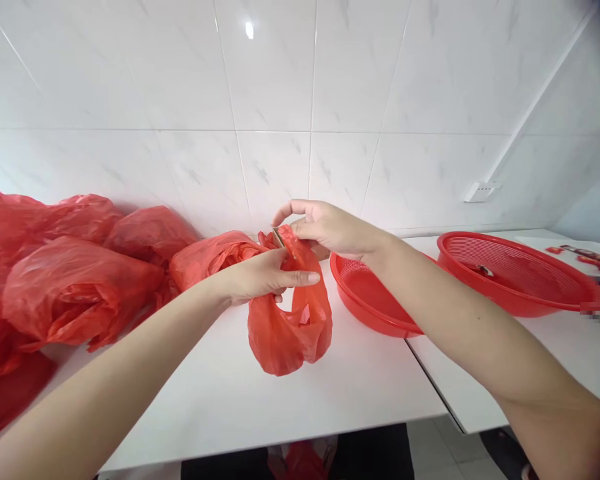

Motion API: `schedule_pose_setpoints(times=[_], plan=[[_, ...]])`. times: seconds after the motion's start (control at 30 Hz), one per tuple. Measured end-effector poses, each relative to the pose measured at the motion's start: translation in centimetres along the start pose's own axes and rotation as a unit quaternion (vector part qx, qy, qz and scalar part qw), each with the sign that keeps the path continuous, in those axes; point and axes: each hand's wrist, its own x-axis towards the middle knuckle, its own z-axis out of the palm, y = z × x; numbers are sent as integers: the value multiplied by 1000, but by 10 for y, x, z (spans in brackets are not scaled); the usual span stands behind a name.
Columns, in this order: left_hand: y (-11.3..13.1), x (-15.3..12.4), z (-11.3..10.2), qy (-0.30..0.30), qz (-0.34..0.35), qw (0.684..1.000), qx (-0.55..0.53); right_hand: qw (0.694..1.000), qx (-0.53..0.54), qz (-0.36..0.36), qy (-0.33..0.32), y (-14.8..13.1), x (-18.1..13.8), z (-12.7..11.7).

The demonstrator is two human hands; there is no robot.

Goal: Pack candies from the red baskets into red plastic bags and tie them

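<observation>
A small red plastic bag (287, 333) hangs just above the white table (290, 407) in the middle of the view. My left hand (263, 275) grips the bag near its handles, fingers closed round the plastic. My right hand (330, 228) pinches the top of the same bag from the right, thumb and forefinger together, the other fingers curled. A small pale thing shows at the bag's top between my hands; I cannot make out what it is.
Several puffed red plastic bags (75, 280) are piled on the table's left side against the tiled wall. Two red plastic colander baskets stand at the right, one near (375, 310) and one farther (520, 293). A wall socket (479, 192) sits above them.
</observation>
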Motion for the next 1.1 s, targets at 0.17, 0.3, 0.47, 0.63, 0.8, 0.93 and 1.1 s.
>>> schedule_pose_setpoints(times=[0.17, 0.3, 0.47, 0.63, 0.8, 0.93, 1.1], plan=[[-10, 6, -2, -12, -36, 997, -71, 987, -60, -89, 120, 22, 4, 7], [-19, 5, -10, 18, -36, 994, -97, 994, -51, -56, 78, 51, -2, 1], [-31, 4, -19, 40, -9, 992, -123, 986, -47, -112, 112, 44, -29, 16], [-26, -7, -24, 6, 74, 997, 5, 980, -63, -170, 86, 32, -44, 32], [-26, -13, -16, 54, 119, 968, 216, 987, -14, -107, 122, 71, -15, 35], [-42, -9, -4, 202, 196, 901, 330, 992, 49, -68, 94, 92, -5, 41], [-52, -11, 7, 267, 312, 837, 361, 996, 67, -52, 8, 87, -17, 42]])
